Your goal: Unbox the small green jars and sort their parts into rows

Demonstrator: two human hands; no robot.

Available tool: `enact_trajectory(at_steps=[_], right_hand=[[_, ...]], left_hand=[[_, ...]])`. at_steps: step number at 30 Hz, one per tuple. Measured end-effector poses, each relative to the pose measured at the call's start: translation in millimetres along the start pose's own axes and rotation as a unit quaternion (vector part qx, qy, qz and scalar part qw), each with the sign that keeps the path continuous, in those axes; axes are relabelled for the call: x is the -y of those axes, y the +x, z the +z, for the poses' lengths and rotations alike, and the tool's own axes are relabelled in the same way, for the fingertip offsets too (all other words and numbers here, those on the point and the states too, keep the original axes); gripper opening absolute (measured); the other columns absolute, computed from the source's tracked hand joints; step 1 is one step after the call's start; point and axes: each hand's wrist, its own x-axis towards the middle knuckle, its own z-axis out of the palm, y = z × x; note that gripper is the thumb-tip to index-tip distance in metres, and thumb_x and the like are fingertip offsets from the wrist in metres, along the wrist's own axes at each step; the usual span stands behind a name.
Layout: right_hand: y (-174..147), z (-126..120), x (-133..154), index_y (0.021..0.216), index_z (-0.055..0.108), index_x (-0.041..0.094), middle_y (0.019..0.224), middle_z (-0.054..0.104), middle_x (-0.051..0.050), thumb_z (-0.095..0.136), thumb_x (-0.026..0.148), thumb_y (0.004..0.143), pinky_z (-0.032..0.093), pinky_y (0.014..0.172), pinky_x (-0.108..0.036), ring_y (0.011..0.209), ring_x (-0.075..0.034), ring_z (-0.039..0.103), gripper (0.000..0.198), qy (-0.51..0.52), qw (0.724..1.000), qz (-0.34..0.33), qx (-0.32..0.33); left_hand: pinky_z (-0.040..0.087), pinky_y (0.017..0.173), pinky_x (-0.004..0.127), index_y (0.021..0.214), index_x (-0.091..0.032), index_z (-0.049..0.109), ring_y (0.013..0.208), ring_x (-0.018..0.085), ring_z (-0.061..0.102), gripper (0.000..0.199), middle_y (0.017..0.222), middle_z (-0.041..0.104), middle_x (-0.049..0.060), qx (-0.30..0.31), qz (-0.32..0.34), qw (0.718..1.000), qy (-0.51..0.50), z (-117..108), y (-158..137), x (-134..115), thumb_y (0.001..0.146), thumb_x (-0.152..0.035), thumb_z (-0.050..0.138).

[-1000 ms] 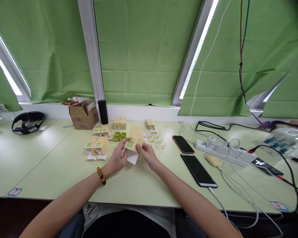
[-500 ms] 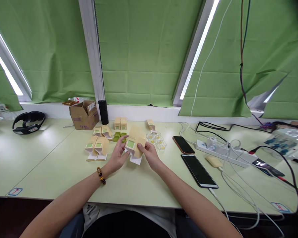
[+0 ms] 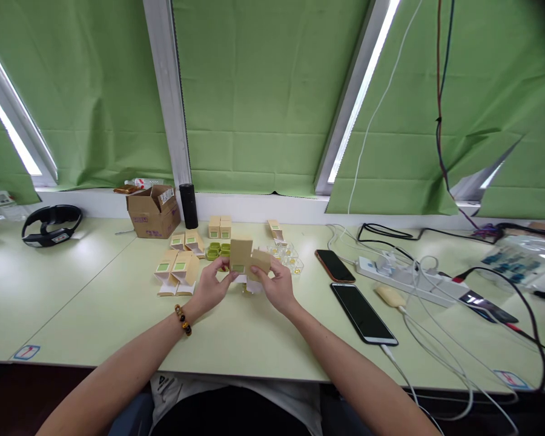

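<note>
Over the middle of the table, a tan paper box (image 3: 241, 253) with a small green window is held up, its white-lined flaps hanging at the bottom. My left hand (image 3: 212, 282) pinches its left side, thumb at the lower edge. Closed on the right-hand panel is my right hand (image 3: 276, 284). Just behind my left fingers sit several small green containers (image 3: 213, 250), partly hidden. Clear plastic cups (image 3: 293, 260) with yellow bits lie beyond my right hand. Several half-folded tan boxes (image 3: 185, 268) with green windows stand to the left.
Two closed tan boxes (image 3: 220, 227) stand at the back, near a black cylinder (image 3: 189, 206) and a cardboard carton (image 3: 152, 215). Headphones (image 3: 52, 225) lie far left. To the right are two phones (image 3: 364, 312), a power strip (image 3: 409, 280) and tangled cables.
The paper box has tipped more upright, and its window now shows foreshortened low down. Both hands have turned slightly with it and keep their hold.
</note>
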Motion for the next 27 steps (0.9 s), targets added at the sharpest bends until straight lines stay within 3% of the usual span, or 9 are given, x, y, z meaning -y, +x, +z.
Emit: enact_trajectory(at_steps=[3,6,9,14,20,27], right_hand=[[-3,-3,5,0.09,0.079,0.029,0.083,0.076,-0.004,0.07,0.03,0.091,0.047,0.095,-0.05,0.093,-0.027,0.066,0.009,-0.135,0.973,-0.184,-0.024],[-4,-5,8,0.11,0.075,0.03,0.106,0.076,-0.007,0.065,0.02,0.089,0.048,0.094,-0.05,0.104,-0.029,0.065,0.025,-0.185,0.945,-0.266,-0.052],[-4,-4,8,0.122,0.067,0.029,0.121,0.07,-0.01,0.062,0.018,0.088,0.049,0.097,-0.051,0.114,-0.031,0.062,0.037,-0.184,0.941,-0.274,-0.073],[-3,-3,5,0.127,0.059,0.028,0.122,0.064,-0.011,0.059,0.016,0.088,0.048,0.1,-0.054,0.117,-0.032,0.059,0.041,-0.185,0.943,-0.264,-0.086],[-4,-2,2,0.119,0.064,0.028,0.119,0.061,-0.011,0.059,0.017,0.088,0.049,0.099,-0.054,0.118,-0.032,0.057,0.033,-0.201,0.948,-0.235,-0.076],[-3,-1,-3,0.121,0.065,0.029,0.121,0.061,-0.011,0.059,0.013,0.091,0.05,0.099,-0.052,0.118,-0.03,0.057,0.034,-0.184,0.951,-0.234,-0.077]], left_hand=[[0.053,0.085,0.04,0.095,-0.022,0.068,0.092,0.023,0.066,0.007,0.095,0.073,0.006,-0.045,0.127,0.989,0.056,-6,3,-2,0.094,-0.029,0.069],[0.051,0.09,0.046,0.088,-0.024,0.069,0.097,0.025,0.066,0.006,0.099,0.075,0.007,-0.089,0.227,0.966,0.089,-13,5,-4,0.094,-0.025,0.069],[0.05,0.09,0.049,0.082,-0.027,0.069,0.1,0.026,0.063,0.012,0.101,0.076,0.006,-0.136,0.245,0.949,0.144,-16,5,-3,0.093,-0.024,0.069],[0.048,0.092,0.051,0.079,-0.031,0.071,0.104,0.029,0.058,0.013,0.101,0.077,0.005,-0.163,0.25,0.934,0.196,-18,1,1,0.091,-0.027,0.071],[0.045,0.095,0.055,0.081,-0.033,0.073,0.103,0.032,0.057,0.011,0.098,0.077,0.007,-0.144,0.213,0.946,0.196,-16,-2,11,0.09,-0.036,0.071],[0.047,0.095,0.054,0.088,-0.034,0.075,0.107,0.031,0.06,0.006,0.106,0.078,0.006,-0.143,0.23,0.941,0.201,-12,-6,15,0.091,-0.031,0.071]])
